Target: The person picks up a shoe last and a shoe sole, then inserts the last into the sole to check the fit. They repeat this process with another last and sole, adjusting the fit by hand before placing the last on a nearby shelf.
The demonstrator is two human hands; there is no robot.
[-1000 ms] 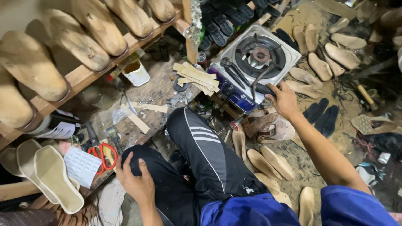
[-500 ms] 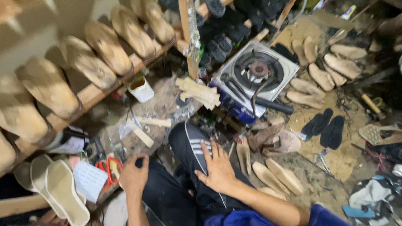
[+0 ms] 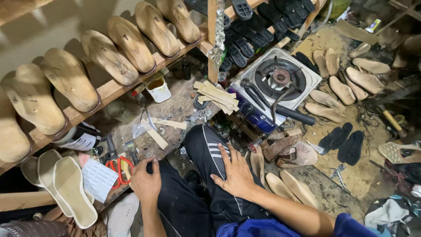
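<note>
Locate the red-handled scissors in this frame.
In the head view the red-handled scissors lie at lower left on the cluttered board, just left of the left hand and right of a white paper sheet.

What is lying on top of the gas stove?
On the gas stove, dark pincers lie along its front left edge, and a black-handled tool rests across the front. The burner stays uncovered. Whatever is beneath the stove is hidden.

trousers [image 3: 206, 175] — black, three white stripes on the leg | sleeve [image 3: 351, 226] — blue | scissors [image 3: 117, 169] — red handles | shoe lasts [image 3: 125, 48] on the shelf — pale tan wood | soles [image 3: 258, 26] — black | insoles [image 3: 70, 191] — cream | stove [image 3: 302, 74] — silver top (blue front), black burner | cup [image 3: 158, 90] — white
</note>
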